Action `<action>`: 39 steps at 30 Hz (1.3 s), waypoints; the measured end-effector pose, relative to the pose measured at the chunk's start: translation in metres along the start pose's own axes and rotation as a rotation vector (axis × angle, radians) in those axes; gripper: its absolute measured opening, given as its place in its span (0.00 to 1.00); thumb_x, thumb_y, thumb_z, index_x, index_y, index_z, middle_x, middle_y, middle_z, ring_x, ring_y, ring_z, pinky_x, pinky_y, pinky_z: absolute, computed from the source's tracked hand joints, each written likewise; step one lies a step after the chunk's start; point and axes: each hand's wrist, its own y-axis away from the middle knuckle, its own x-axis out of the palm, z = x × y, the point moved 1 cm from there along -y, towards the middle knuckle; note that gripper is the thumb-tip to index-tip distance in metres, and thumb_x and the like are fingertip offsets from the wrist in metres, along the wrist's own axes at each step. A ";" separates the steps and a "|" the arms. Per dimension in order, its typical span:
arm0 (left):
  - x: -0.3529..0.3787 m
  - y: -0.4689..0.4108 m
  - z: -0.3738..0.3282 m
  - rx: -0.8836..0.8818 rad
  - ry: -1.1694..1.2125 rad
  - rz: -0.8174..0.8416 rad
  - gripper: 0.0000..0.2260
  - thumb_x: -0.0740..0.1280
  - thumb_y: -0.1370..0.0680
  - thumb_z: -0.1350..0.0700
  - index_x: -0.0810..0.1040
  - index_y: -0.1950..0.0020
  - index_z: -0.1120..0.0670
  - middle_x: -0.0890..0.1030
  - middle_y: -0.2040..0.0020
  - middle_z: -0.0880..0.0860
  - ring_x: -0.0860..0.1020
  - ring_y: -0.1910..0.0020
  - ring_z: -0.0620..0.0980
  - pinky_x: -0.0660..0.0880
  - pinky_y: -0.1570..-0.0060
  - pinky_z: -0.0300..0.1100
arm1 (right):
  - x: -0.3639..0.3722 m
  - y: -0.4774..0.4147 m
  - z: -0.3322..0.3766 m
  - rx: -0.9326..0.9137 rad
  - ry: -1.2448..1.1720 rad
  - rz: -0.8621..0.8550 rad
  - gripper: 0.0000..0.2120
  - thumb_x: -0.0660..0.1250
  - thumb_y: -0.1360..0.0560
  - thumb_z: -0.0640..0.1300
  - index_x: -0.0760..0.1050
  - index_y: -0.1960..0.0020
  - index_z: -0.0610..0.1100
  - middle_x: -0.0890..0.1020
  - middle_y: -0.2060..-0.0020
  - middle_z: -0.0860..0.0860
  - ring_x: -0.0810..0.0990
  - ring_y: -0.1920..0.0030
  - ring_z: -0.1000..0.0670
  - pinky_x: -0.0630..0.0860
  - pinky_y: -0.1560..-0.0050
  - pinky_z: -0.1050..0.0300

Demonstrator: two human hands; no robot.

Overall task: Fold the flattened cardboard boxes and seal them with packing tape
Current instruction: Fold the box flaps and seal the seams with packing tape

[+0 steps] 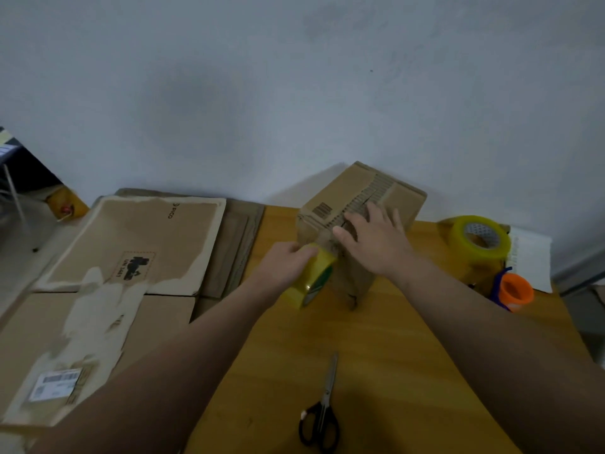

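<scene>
Scissors [322, 417]: nearest me on the table [376, 355], untouched.
Left hand [284, 262]: curled round the tape [312, 278], roll against the near side of the box [330, 198].
Right hand [373, 239]: fingers flat and spread, pressing the box top – just above the roll.
Box: upright mid-table, worn, torn strip running away from me – I'd guess the tape goes up and over.
Flats [131, 244]: stacked left.

Scissors [322, 417] and an orange cup [516, 291] rest on the wooden table [409, 355].

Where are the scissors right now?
In the head view, the scissors lie on the yellow table, low and central, nearer the person than the cardboard box and the tape roll the left hand grips.
</scene>
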 end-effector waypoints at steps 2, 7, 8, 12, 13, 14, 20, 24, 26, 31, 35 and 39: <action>-0.002 0.004 0.001 0.002 0.027 0.003 0.11 0.62 0.21 0.52 0.75 0.55 0.59 0.74 0.57 0.57 0.73 0.59 0.53 0.67 0.59 0.46 | 0.009 -0.003 0.005 -0.015 -0.009 -0.030 0.32 0.46 0.20 0.64 0.56 0.24 0.44 0.48 0.22 0.41 0.44 0.22 0.43 0.39 0.24 0.40; -0.017 0.007 0.012 0.096 -0.074 -0.066 0.21 0.63 0.21 0.46 0.77 0.51 0.66 0.75 0.58 0.61 0.73 0.62 0.52 0.68 0.62 0.45 | 0.013 -0.005 0.008 -0.015 0.050 -0.013 0.32 0.40 0.20 0.64 0.40 0.21 0.51 0.45 0.21 0.43 0.42 0.22 0.44 0.37 0.25 0.39; -0.016 0.006 0.018 0.076 -0.131 -0.063 0.21 0.63 0.21 0.45 0.77 0.53 0.65 0.75 0.59 0.59 0.73 0.63 0.52 0.68 0.63 0.43 | 0.013 -0.005 0.009 -0.013 0.069 0.006 0.31 0.40 0.20 0.64 0.40 0.21 0.52 0.45 0.21 0.43 0.41 0.22 0.44 0.37 0.25 0.39; -0.004 -0.002 0.046 -0.102 -0.342 -0.079 0.24 0.62 0.22 0.40 0.75 0.39 0.60 0.79 0.48 0.56 0.76 0.53 0.50 0.71 0.58 0.41 | 0.012 -0.008 0.014 -0.009 0.125 0.016 0.31 0.39 0.20 0.64 0.42 0.21 0.53 0.44 0.22 0.43 0.41 0.22 0.43 0.37 0.25 0.39; -0.002 -0.005 0.048 -0.105 -0.331 -0.093 0.26 0.62 0.22 0.40 0.74 0.36 0.61 0.79 0.45 0.57 0.77 0.49 0.53 0.71 0.56 0.41 | 0.011 -0.009 0.014 0.005 0.125 0.014 0.31 0.39 0.20 0.64 0.42 0.21 0.53 0.44 0.22 0.43 0.41 0.22 0.43 0.37 0.25 0.39; -0.001 -0.008 0.048 -0.086 -0.319 -0.097 0.26 0.62 0.22 0.40 0.75 0.37 0.61 0.79 0.46 0.57 0.77 0.48 0.54 0.70 0.57 0.41 | 0.010 -0.010 0.013 0.017 0.122 0.014 0.32 0.40 0.20 0.65 0.42 0.21 0.52 0.43 0.22 0.43 0.41 0.22 0.43 0.37 0.25 0.39; 0.004 -0.007 0.053 -0.050 -0.135 -0.052 0.18 0.60 0.19 0.46 0.78 0.43 0.60 0.80 0.49 0.57 0.78 0.51 0.54 0.76 0.51 0.50 | 0.016 -0.012 0.016 0.012 0.185 -0.048 0.37 0.42 0.23 0.68 0.43 0.21 0.49 0.43 0.21 0.49 0.41 0.22 0.46 0.41 0.25 0.36; 0.014 -0.014 0.052 -0.045 -0.064 -0.048 0.17 0.60 0.19 0.48 0.73 0.33 0.55 0.78 0.46 0.53 0.76 0.50 0.49 0.74 0.54 0.42 | 0.022 -0.015 0.029 0.034 0.253 -0.060 0.33 0.46 0.18 0.60 0.40 0.21 0.43 0.44 0.21 0.45 0.42 0.22 0.45 0.44 0.24 0.38; 0.017 -0.021 0.048 -0.040 -0.056 -0.052 0.17 0.61 0.19 0.48 0.71 0.32 0.53 0.78 0.43 0.54 0.77 0.46 0.51 0.74 0.50 0.44 | 0.025 -0.012 0.031 0.021 0.261 -0.076 0.36 0.52 0.19 0.59 0.36 0.21 0.47 0.43 0.22 0.43 0.43 0.22 0.43 0.44 0.25 0.37; 0.021 -0.032 0.045 -0.036 -0.045 -0.013 0.16 0.61 0.19 0.50 0.72 0.33 0.55 0.76 0.47 0.52 0.75 0.51 0.48 0.71 0.58 0.38 | 0.027 -0.016 0.031 0.002 0.269 -0.073 0.34 0.51 0.18 0.57 0.36 0.21 0.47 0.43 0.22 0.44 0.41 0.22 0.44 0.41 0.24 0.40; 0.020 -0.032 0.053 -0.083 0.046 0.019 0.15 0.63 0.19 0.50 0.72 0.34 0.54 0.79 0.48 0.53 0.79 0.51 0.52 0.78 0.52 0.46 | 0.027 -0.018 0.030 -0.022 0.259 -0.066 0.30 0.45 0.17 0.55 0.37 0.22 0.44 0.42 0.22 0.44 0.41 0.22 0.46 0.39 0.23 0.45; 0.020 -0.029 0.054 -0.086 0.087 0.045 0.14 0.63 0.20 0.50 0.73 0.36 0.53 0.80 0.48 0.57 0.79 0.49 0.56 0.78 0.48 0.52 | 0.025 -0.017 0.028 -0.034 0.284 -0.018 0.29 0.43 0.16 0.54 0.37 0.22 0.42 0.42 0.22 0.43 0.41 0.22 0.46 0.38 0.24 0.47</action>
